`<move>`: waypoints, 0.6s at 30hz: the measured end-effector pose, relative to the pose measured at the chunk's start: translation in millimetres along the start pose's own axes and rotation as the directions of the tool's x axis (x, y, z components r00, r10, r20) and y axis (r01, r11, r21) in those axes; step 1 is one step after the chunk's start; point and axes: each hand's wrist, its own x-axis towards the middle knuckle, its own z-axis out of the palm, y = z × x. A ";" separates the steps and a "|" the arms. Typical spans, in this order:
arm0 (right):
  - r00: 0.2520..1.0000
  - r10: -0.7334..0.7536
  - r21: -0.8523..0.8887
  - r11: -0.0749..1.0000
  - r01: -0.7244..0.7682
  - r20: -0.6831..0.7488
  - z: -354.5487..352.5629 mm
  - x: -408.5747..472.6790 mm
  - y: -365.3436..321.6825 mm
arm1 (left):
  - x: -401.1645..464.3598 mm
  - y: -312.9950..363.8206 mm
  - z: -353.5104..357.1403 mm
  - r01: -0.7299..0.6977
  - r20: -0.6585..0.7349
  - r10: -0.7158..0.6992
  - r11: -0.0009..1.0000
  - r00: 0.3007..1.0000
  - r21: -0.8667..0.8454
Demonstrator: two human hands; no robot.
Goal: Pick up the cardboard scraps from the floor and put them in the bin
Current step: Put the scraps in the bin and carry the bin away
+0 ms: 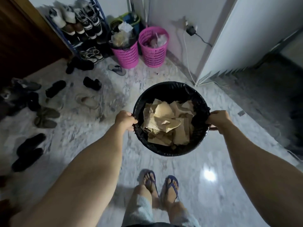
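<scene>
Two hands on the round bin with black plastic liner, held out in front above the grey-white marbled floor. Left hand on the left rim, right hand on the right rim; each grip closed, fingers curled over the liner edge. Torn brown cardboard scraps piled inside the bin, crumpled and overlapping, filling most of the opening; none seen loose on the floor nearby. Feet in blue flip-flops below the bin, light ribbed shorts at bottom edge. Two pink perforated plastic baskets against the far wall, side by side, both stuffed with clear bags and paper. Blue metal shoe rack left of the baskets, loaded with sneakers and fur-lined boots. Assorted dark slippers and sandals scattered across the floor on the left. Brown wooden door at far left. White wall charger with cable plugged in at the back wall, cable trailing down to the floor. White door panel standing at right, dark area beyond it. Bright ceiling-light reflection on the floor, lower right.
</scene>
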 end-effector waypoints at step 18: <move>0.991 0.129 -0.021 0.992 -0.128 0.026 57.4 426.5 -194.4 | 398.8 263.3 64.0 0.099 0.031 -0.101 0.994 0.994 0.052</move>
